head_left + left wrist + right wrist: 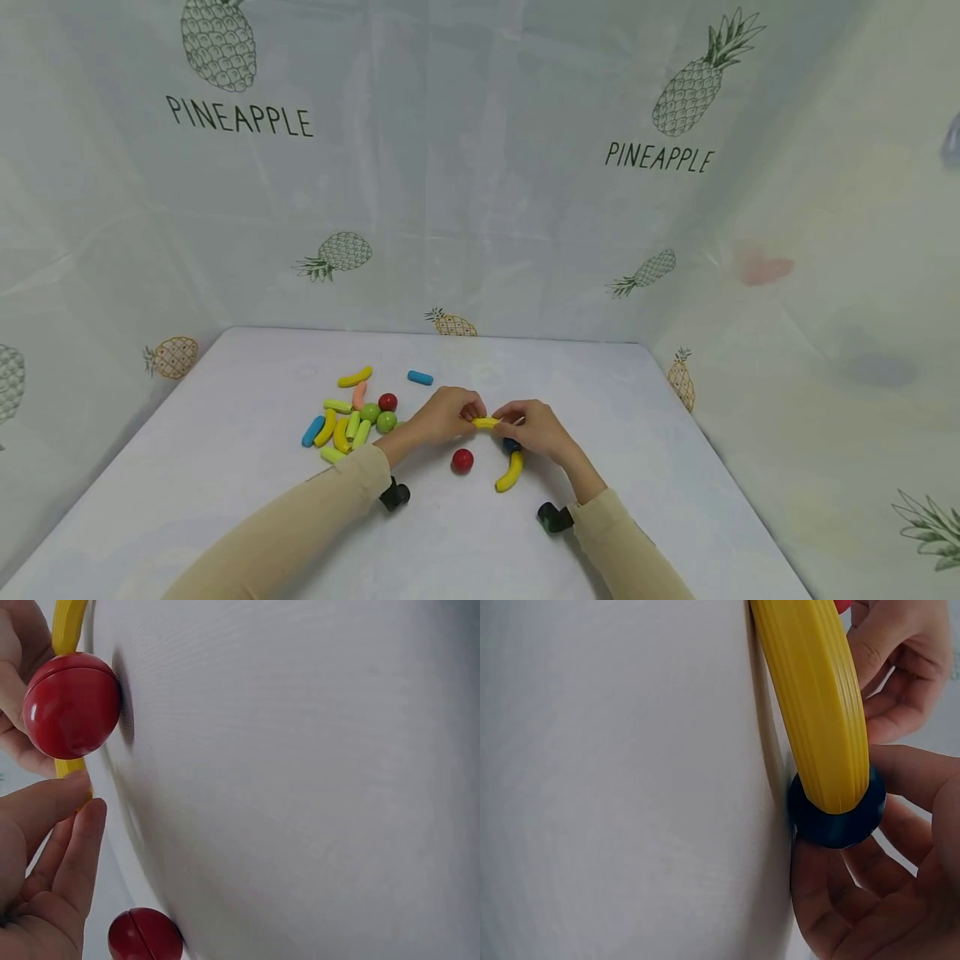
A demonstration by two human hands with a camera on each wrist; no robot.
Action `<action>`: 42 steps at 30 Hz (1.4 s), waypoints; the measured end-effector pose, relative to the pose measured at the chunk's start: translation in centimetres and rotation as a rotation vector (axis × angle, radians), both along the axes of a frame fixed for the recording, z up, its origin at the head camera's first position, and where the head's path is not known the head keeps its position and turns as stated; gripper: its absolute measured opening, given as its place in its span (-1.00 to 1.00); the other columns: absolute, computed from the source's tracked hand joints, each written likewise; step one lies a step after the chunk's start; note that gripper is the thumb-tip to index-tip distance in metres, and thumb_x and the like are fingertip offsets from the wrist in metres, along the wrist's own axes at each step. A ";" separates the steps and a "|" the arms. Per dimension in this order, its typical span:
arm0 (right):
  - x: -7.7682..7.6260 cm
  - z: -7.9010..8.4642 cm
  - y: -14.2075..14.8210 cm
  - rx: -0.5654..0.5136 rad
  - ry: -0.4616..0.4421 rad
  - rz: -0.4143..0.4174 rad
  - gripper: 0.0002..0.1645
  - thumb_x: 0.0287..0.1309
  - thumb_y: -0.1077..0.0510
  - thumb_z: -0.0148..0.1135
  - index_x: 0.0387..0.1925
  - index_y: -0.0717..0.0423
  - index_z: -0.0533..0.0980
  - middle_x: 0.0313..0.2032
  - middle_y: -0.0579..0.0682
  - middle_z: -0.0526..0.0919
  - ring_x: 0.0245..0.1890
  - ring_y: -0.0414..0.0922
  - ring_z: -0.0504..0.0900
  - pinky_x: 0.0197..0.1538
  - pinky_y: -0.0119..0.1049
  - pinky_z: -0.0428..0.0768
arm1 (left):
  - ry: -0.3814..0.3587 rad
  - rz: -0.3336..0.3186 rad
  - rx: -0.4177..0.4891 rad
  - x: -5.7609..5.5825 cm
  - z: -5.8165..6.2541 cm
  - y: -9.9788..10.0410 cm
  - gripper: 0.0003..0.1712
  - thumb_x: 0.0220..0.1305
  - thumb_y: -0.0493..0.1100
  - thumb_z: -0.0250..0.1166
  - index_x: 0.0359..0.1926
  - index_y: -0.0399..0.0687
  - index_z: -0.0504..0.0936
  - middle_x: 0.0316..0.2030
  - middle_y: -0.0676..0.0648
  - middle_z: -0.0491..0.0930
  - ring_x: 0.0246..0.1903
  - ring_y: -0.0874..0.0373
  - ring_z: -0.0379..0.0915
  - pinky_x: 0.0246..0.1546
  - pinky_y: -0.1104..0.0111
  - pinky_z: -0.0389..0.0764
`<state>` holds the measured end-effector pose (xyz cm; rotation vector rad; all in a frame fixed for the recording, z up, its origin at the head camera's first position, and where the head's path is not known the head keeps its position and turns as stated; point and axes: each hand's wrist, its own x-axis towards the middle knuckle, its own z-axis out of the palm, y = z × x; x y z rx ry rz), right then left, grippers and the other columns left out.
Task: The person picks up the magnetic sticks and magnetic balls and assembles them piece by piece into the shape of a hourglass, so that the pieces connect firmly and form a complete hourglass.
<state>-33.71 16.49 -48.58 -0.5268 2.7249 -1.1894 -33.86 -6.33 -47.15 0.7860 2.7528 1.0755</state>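
Over the middle of the bench (600, 387), the left hand (447, 415) and right hand (540, 429) pinch opposite ends of a small yellow banana (486, 423), fingers covering both tips. The red ball (462, 461) hides its middle from the left wrist, and the right hand partly covers the blue ball (512, 446). Whether the banana touches the bench is hard to tell.

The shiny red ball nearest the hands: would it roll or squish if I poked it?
The shiny red ball would probably roll, being round on a flat white tabletop. It likely wouldn't squish: no dents show. Its gloss suggests it might feel slippery.
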 end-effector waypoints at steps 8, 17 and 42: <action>0.0 0.0 -0.1 -0.008 0.013 0.020 -0.78 0.31 0.11 0.47 -0.05 0.05 0.76 -0.30 -0.12 0.74 -0.31 -0.17 0.63 -0.26 -0.34 0.65 | 0.000 -0.007 -0.011 0.1 0.1 -0.4 -0.72 0.29 -0.36 0.51 -0.04 -0.01 0.72 -0.19 0.08 0.71 -0.17 0.20 0.58 0.03 0.32 0.71; 0.2 0.2 -0.1 0.009 0.012 0.010 -0.78 0.32 0.10 0.46 -0.04 0.04 0.75 -0.27 -0.13 0.73 -0.28 -0.17 0.63 -0.23 -0.32 0.66 | -0.035 -0.008 -0.024 0.5 0.8 -2.0 -0.68 0.34 -0.27 0.50 0.08 0.01 0.70 -0.02 0.03 0.72 -0.07 0.19 0.64 0.03 0.29 0.73; 0.3 0.1 0.1 0.038 -0.003 -0.025 -0.78 0.33 0.10 0.44 -0.03 0.01 0.75 -0.26 -0.14 0.73 -0.28 -0.16 0.59 -0.18 -0.30 0.63 | -0.140 -0.079 -0.027 5.2 0.4 -4.4 -0.60 0.28 -0.13 0.57 0.12 0.10 0.72 -0.02 0.17 0.70 -0.02 0.17 0.65 -0.02 0.36 0.73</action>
